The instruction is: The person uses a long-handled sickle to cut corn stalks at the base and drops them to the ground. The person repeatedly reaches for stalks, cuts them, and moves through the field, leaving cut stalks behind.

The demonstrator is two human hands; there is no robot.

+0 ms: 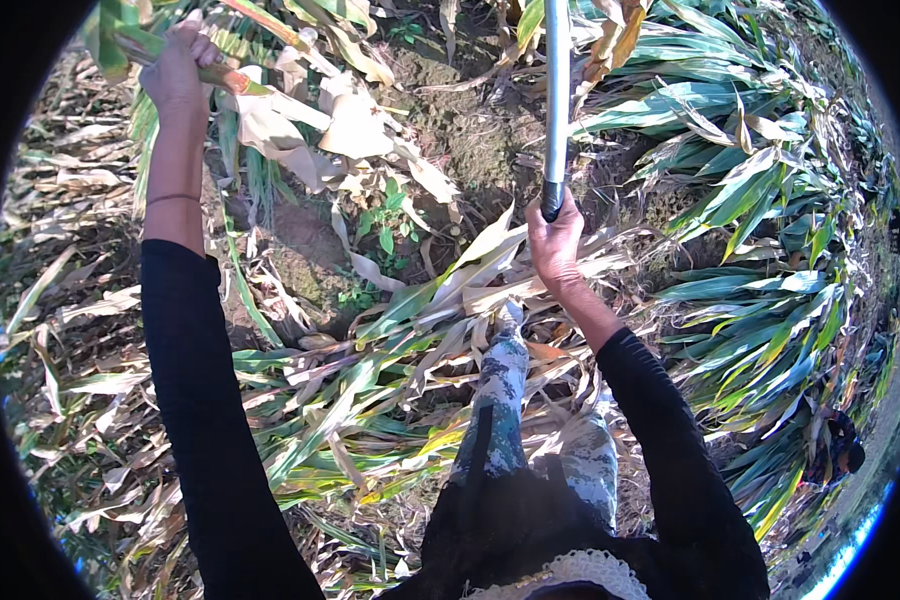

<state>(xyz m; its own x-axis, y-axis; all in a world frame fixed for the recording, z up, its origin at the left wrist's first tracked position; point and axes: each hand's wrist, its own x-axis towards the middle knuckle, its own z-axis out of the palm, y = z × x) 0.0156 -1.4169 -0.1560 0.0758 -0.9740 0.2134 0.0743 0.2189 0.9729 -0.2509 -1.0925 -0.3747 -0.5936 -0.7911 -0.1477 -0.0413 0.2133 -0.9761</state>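
At the upper left, my left hand (174,69) is closed around a green and reddish corn stalk (229,78), whose short cut end points right. Pale dry leaves (356,124) lie below and to the right of that stalk. My right hand (555,244), right of centre, grips a silvery metal pole (556,97) by its black-wrapped end (552,199). The pole runs up past the top of the view, so its far end is out of sight.
Felled corn stalks with green and dry leaves (330,420) lie around my camouflage-clad legs (499,405). Leafy corn plants (757,315) line the right side. Bare soil (465,127) and small weeds (386,217) show ahead. Another person (836,450) is at the far right.
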